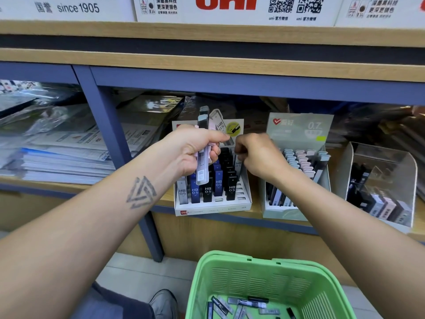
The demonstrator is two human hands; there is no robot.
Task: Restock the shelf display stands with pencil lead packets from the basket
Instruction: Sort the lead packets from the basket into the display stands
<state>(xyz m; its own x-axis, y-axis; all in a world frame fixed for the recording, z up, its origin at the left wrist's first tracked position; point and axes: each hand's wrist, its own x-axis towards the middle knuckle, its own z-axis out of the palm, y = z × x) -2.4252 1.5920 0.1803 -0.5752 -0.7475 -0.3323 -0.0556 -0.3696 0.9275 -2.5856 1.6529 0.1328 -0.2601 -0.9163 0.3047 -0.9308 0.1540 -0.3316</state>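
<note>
Three display stands along shelf front edge, paper stacks at left end. Basket below on floor, loose packets inside.

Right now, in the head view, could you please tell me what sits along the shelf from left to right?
Stacked papers → white HB 0.5 stand → green 0.7 stand → clear-fronted stand.

Low in the frame, a bright green basket with slatted walls. Centre, a white display stand — navy, black and grey packets. At right, a pale grey-green stand. Left forearm — a grey triangle tattoo.
</note>
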